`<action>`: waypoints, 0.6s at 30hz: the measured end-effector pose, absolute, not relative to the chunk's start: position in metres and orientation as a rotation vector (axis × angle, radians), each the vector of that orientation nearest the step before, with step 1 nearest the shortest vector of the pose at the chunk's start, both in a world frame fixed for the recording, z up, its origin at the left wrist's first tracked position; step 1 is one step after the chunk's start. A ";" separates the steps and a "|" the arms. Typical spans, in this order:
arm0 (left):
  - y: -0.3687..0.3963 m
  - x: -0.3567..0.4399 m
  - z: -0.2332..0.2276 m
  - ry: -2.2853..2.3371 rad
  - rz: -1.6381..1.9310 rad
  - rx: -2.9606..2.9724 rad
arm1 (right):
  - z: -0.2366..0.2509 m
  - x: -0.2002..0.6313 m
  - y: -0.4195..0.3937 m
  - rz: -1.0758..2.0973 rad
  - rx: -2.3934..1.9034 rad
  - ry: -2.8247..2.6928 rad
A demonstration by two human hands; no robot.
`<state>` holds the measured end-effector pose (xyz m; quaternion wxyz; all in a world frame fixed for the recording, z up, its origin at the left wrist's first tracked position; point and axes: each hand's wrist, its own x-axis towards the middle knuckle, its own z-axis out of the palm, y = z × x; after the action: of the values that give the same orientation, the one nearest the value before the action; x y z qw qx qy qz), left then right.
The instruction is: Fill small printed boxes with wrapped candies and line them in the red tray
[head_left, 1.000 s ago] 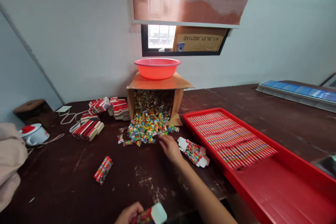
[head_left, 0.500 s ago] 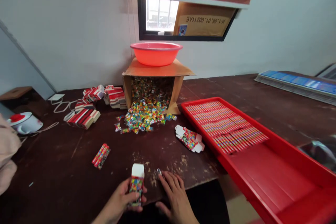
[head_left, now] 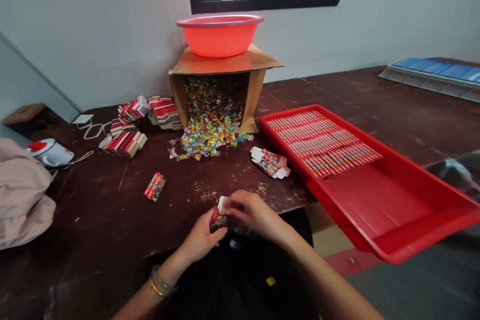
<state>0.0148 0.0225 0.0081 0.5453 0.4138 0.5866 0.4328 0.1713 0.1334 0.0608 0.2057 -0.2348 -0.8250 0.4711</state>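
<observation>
At near edge of dark-brown desk [head_left: 112, 205], I see left hand [head_left: 204, 235] clamped round small red-patterned cardboard box [head_left: 216, 221], long axis pointing away, white flap [head_left: 222, 203] at far end; right hand [head_left: 251, 210] just right, fingers bunched at flap, grip unclear.

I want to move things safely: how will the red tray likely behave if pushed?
The tray is probably stiff, judging by its straight raised walls. Its near end overhangs the table, so pressing there might tip it. The boxes fill only the far part, so a jolt could slide them.
</observation>
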 end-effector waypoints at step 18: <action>0.021 0.013 0.006 1.341 1.085 0.759 | 0.006 0.167 0.108 2.417 -0.811 -1.135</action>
<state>0.0129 0.0212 0.0059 0.5879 0.3258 0.5755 0.4657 0.1670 0.1077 0.0055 0.1746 -0.2861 -0.4004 0.8528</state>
